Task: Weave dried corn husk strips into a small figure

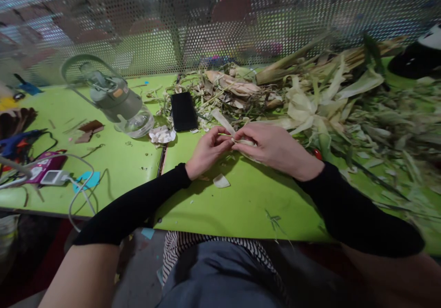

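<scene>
Between my two hands is a pale strip of corn husk (223, 121), one end sticking up and away from me. The fingertips of my left hand (210, 149) pinch it from the left. My right hand (267, 145) grips the same husk from the right, with more of it showing under the fingers. Both hands meet just above the green table (206, 211). A loose scrap of husk (221, 181) lies on the tabletop below them. Beyond the right hand spreads a bunch of peeled corn husks (306, 105).
A black phone (183, 111), crumpled tissue (162, 135) and a tilted-looking water bottle (117, 99) stand or lie behind and left. Dried husks (237, 85) pile along the perforated screen (144, 27). A white charger (55, 177) with cables is at far left.
</scene>
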Tool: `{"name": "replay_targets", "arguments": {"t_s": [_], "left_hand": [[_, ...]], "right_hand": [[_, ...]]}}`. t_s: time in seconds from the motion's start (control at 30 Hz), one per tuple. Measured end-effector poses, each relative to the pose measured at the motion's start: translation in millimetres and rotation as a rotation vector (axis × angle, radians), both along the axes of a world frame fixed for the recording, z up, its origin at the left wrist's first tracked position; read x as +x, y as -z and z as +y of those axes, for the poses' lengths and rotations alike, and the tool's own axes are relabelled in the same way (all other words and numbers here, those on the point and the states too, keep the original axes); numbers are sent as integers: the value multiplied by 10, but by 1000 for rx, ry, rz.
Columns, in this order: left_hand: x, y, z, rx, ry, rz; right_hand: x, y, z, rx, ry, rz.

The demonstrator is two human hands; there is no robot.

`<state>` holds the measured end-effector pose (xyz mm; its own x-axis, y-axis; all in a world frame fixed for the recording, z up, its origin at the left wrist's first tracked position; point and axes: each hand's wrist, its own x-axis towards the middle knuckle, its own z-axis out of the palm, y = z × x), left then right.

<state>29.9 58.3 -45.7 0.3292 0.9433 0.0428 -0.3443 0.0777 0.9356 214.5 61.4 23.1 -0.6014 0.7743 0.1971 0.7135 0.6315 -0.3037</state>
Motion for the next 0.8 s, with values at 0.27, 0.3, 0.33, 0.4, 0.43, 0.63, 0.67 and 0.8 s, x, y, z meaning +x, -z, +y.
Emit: {"name": "replay_targets", "arguments": {"t_s": [0.27, 0.3, 0.33, 0.4, 0.43, 0.63, 0.67, 0.8], "left_hand": [[57, 23, -23, 70, -38, 115], [61, 17, -28, 83, -37, 130], [63, 10, -32, 94, -40, 138], [60, -2, -34, 100, -56, 133], [56, -8, -33, 92, -63, 122], [11, -48, -17, -21, -32, 22], [7, -57, -18, -34, -28, 17], [16, -79, -35, -69, -39, 29]], "right_hand": [[-82, 76, -52, 83, 68, -14], [-71, 58, -40, 16, 73, 36], [-55, 36, -27, -66, 76, 88], [-21, -9, 0, -224, 82, 172], [-5, -29, 10, -270, 81, 198], [17, -73, 24, -182, 18, 185], [14, -68, 24, -172, 29, 186], [5, -44, 33, -171, 45, 202]]}}
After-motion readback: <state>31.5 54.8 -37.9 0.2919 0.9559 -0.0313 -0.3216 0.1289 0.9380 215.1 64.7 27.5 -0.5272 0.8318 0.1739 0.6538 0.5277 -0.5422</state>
